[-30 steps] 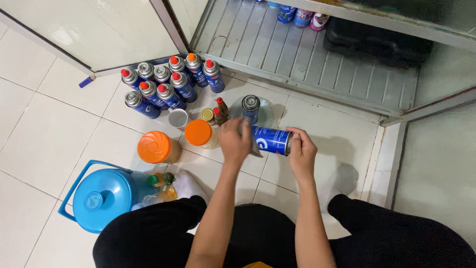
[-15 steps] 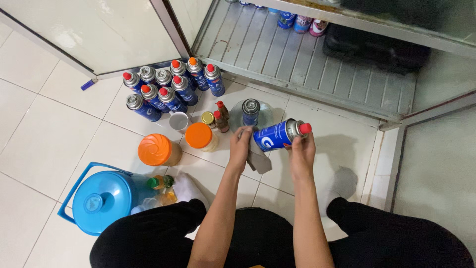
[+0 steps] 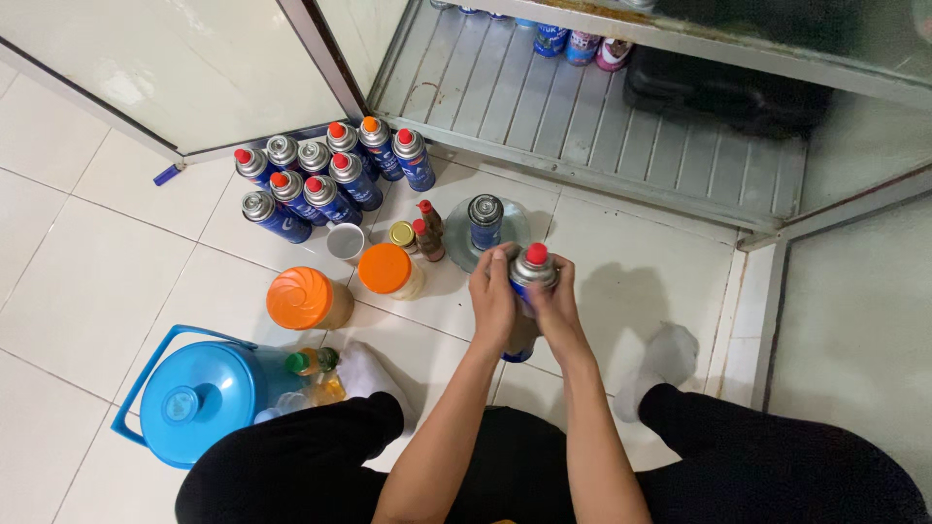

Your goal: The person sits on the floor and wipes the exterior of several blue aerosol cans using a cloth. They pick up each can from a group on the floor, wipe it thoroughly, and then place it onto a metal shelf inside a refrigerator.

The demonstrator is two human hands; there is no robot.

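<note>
Cans [image 3: 325, 180] left; tile [image 3: 636, 267] free right

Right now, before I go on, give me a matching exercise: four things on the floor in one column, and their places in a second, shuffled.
Things:
1. held can
2. lone can
3. blue jug
4. white cup

Places:
A. on a round clear lid
B. bottom left, beside the knee
C. between both hands, upright
D. just below the cluster of cans

Pairs: 1-C, 2-A, 3-B, 4-D

Blue cylindrical metal can [image 3: 525, 291], red nozzle cap; orange round jar lids [image 3: 299, 297]; blue plastic lidded jug [image 3: 194, 402]; white floor tiles [image 3: 87, 262].
</note>
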